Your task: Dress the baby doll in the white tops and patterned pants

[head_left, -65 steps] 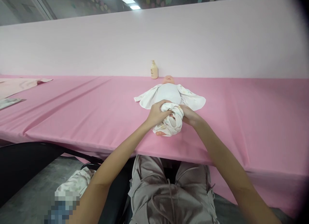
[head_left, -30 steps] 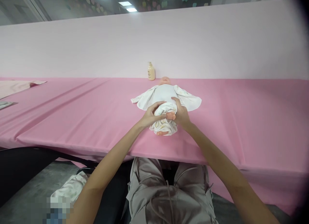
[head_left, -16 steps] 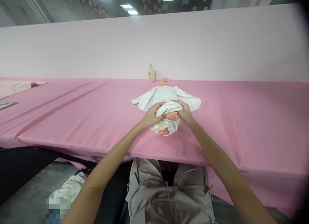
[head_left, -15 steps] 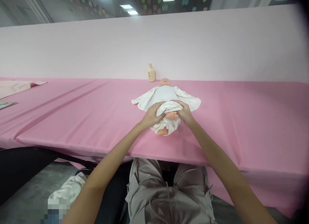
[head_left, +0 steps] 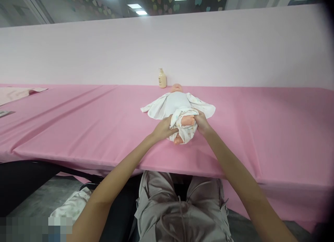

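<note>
A baby doll [head_left: 176, 88] lies on its back on the pink-covered table, head toward the wall. A white top [head_left: 177, 102] is on its upper body, sleeves or flaps spread to both sides. Patterned white baby pants [head_left: 185, 134] are bunched round its legs, with one foot [head_left: 188, 120] poking out of the cloth and the other foot [head_left: 178, 140] lower down. My left hand [head_left: 164, 128] grips the pants at their left side, thumb over the fabric. On the right side my right hand [head_left: 201, 121] pinches the cloth beside the upper foot; some fingertips are hidden.
A pale yellow pump bottle [head_left: 162, 78] stands by the white wall behind the doll's head. A light pink cloth [head_left: 18, 94] lies at the far left of the pink table cover [head_left: 86, 130]. A black chair [head_left: 26, 182] and another cloth [head_left: 73, 204] are at lower left.
The pants have been pulled wider around the upper foot, which shows more of the leg now. My right hand has shifted slightly down; my left hand stays on the cloth.
</note>
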Demonstrator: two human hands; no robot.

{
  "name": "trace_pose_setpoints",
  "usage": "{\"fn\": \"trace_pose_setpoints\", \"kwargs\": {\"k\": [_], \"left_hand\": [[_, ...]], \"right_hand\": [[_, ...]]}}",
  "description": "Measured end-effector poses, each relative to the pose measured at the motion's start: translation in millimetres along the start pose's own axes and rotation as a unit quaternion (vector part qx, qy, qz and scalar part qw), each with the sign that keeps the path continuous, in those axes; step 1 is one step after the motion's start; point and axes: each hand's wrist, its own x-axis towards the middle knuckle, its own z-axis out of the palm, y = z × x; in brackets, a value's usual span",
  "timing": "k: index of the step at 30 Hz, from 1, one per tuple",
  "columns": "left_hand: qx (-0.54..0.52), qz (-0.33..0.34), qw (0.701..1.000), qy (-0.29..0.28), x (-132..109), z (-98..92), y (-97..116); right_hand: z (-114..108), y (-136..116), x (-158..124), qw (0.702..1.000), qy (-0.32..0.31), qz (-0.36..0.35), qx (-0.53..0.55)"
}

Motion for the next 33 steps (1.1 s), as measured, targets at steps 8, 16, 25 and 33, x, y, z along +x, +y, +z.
{"fn": "trace_pose_setpoints", "kwargs": {"k": [8,16,25,33], "left_hand": [[-0.058,-0.094,0.994,0.006,7.0,5.4,-33.4],[-0.191,-0.109,0.971,-0.092,-0.2,-3.4,-43.6],[0.012,-0.017,0.998,0.052,-15.5,26.1,-9.4],[0.343,0.182,0.920,0.047,-28.0,55.8,-2.7]], "right_hand": [[-22.9,3.7,6.3,0.992,-0.104,0.022,-0.074],[-40.1,9.2,13.8,0.983,-0.163,0.029,-0.085],[-65.6,36.7,21.7,0.973,-0.099,-0.018,-0.208],[-71.6,49.4,29.4,0.958,-0.070,-0.024,-0.276]]}}
